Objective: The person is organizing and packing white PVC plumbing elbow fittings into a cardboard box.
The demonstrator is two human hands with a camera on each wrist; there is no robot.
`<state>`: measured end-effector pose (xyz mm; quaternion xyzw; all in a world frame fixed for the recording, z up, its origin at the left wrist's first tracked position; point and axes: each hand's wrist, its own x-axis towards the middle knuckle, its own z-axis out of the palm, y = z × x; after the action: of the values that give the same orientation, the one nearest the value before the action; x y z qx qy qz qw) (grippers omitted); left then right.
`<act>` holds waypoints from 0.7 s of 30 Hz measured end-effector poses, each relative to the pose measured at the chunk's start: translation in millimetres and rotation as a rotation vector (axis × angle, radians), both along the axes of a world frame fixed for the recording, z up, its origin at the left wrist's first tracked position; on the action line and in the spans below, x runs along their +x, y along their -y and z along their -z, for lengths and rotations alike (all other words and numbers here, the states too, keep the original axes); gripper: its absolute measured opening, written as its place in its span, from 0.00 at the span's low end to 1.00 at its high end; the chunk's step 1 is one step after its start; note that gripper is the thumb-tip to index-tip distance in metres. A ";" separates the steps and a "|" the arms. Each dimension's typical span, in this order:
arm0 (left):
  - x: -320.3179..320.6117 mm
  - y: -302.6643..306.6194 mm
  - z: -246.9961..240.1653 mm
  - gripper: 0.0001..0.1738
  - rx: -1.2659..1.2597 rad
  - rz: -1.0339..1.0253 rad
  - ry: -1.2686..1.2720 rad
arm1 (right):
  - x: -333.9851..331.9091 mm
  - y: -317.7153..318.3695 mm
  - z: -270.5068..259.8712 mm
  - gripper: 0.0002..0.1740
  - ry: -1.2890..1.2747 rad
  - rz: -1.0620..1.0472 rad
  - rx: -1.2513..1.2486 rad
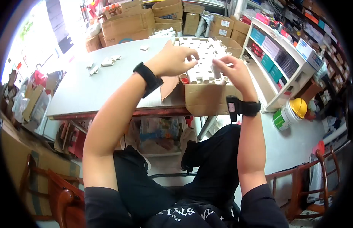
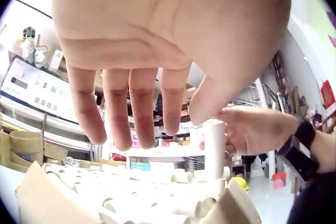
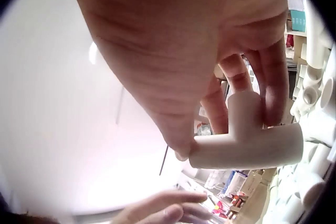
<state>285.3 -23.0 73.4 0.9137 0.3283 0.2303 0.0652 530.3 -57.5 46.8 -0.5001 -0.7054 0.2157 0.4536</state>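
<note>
A white plastic pipe tee (image 3: 247, 142) is pinched between the thumb and fingers of my right hand (image 1: 237, 74), above the right front of an open cardboard box (image 1: 208, 100). Many more white pipe fittings (image 1: 201, 72) fill that box. My left hand (image 1: 174, 60) hovers over the box's left side, holding nothing. In the left wrist view, the fingers (image 2: 143, 108) of that hand hang down loosely, apart from the fittings below. The tee stands upright beside its thumb in that view.
Several loose white fittings (image 1: 107, 62) lie on the grey table (image 1: 81, 91) to the left. Cardboard boxes (image 1: 129, 26) are stacked behind. A white shelf (image 1: 262, 57) stands at the right, with a bucket (image 1: 284, 117) and yellow helmet (image 1: 298, 108) near its foot.
</note>
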 end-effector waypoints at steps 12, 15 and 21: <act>14.1 -18.2 40.0 0.15 -0.040 0.027 -0.157 | -27.1 -8.8 18.8 0.15 0.436 -0.105 0.156; 11.2 -23.4 48.9 0.15 -0.034 0.041 -0.177 | -25.8 -11.0 21.1 0.11 0.469 -0.130 0.148; 6.4 -23.6 45.4 0.16 -0.130 0.034 -0.177 | -27.6 -9.4 24.2 0.11 0.392 -0.091 0.190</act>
<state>291.8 0.6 28.0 0.9298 0.3315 0.1257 0.0988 502.8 -48.1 22.5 -0.4553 -0.8191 0.0671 0.3426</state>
